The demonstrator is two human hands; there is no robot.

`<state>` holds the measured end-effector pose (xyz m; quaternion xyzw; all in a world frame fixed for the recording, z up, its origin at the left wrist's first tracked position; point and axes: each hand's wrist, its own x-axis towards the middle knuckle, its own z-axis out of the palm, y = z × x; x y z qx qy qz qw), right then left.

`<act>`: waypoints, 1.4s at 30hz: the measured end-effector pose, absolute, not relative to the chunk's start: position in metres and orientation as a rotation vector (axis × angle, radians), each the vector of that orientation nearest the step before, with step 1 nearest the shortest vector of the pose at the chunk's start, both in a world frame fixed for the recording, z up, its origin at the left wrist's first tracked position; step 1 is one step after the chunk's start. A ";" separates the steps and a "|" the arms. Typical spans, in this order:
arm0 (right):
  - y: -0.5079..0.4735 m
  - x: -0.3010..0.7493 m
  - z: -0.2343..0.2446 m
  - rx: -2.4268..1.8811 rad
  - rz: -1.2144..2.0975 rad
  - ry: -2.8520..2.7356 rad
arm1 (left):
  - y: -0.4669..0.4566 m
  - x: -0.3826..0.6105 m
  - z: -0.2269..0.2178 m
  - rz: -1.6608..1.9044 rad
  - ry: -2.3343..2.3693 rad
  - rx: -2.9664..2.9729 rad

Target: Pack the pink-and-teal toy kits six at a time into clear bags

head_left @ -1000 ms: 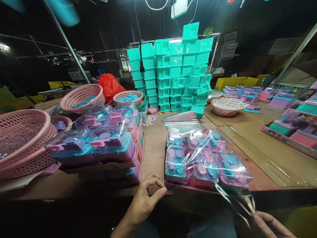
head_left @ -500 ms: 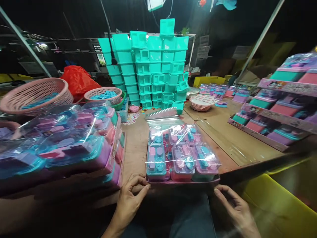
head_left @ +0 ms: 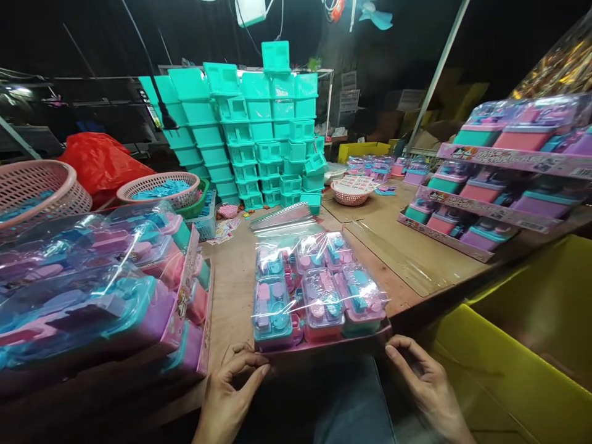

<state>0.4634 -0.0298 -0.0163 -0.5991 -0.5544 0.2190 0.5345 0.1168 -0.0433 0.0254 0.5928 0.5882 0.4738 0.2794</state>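
Observation:
A shallow pink cardboard tray [head_left: 324,346] lies before me at the table's near edge. It holds several lidded plastic toy boxes [head_left: 324,302] in purple, pink and teal, with small pink and blue pieces under clear lids. Shiny clear plastic film [head_left: 289,229] covers the tray and stretches out behind it. At the near left corner, my left hand [head_left: 234,385] pinches thumb and forefinger together. My right hand [head_left: 423,376] pinches in the same way at the near right corner. Both seem to grip the film's edge, though it is hard to see between the fingertips.
Stacked filled trays stand at left [head_left: 178,302] and right [head_left: 490,209]. Teal bins [head_left: 259,132] are piled at the back. Pink baskets [head_left: 160,191] of blue pieces sit back left, near a red bag [head_left: 99,163]. A yellow box [head_left: 513,364] is beside the table at right.
My view has turned to the right, so the scene sits further left and more of the yellow box shows. Both hands keep their pinch at the tray's near corners.

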 end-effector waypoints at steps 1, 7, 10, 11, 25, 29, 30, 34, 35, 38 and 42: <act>-0.030 0.463 -0.014 -1.414 0.507 -1.332 | -0.043 0.117 0.025 1.261 1.593 1.600; -0.029 0.464 -0.017 -1.402 0.552 -1.317 | -0.043 0.118 0.029 1.204 1.662 1.563; -0.028 0.467 -0.027 -1.406 0.555 -1.305 | -0.043 0.119 0.030 1.198 1.658 1.610; -0.027 0.467 -0.030 -1.405 0.543 -1.314 | -0.043 0.119 0.030 1.198 1.658 1.631; -0.018 0.450 -0.022 -1.206 -0.227 -1.622 | -0.049 0.128 0.027 1.228 1.782 2.178; -0.016 0.449 -0.025 -1.192 -0.364 -1.647 | -0.049 0.129 0.026 1.219 1.778 2.282; -0.016 0.448 -0.026 -1.193 -0.376 -1.645 | -0.049 0.129 0.026 1.215 1.790 2.306; -0.018 0.445 -0.029 -1.192 -0.380 -1.630 | -0.049 0.130 0.022 1.166 1.861 2.365; -0.018 0.444 -0.030 -1.196 -0.380 -1.628 | -0.049 0.130 0.021 1.152 1.870 2.369; -0.015 0.445 -0.033 -1.204 -0.389 -1.620 | -0.050 0.125 0.019 1.122 1.912 2.367; -0.005 0.461 -0.042 -1.226 -0.440 -1.570 | -0.052 0.115 0.020 0.962 2.004 2.403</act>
